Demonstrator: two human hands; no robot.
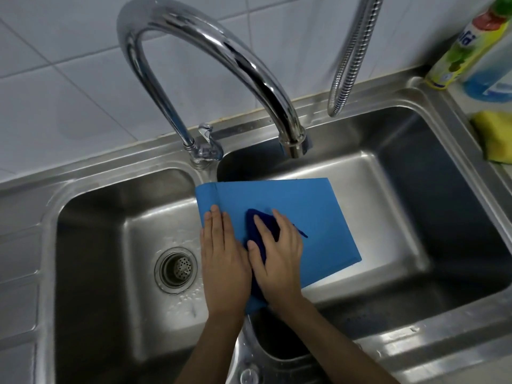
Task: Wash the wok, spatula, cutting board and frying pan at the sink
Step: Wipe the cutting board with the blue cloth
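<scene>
Head view: cutting board (299,206) scrub step, board across sink (415,328) divider. Left hand (221,261) flat, steadying board; right hand (279,259) grips dark cloth (263,223). Next: likely rinse, flip.

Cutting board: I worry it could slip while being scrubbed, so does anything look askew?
Yes. The board lies skewed across the divider between both basins, its ends unsupported.
</scene>
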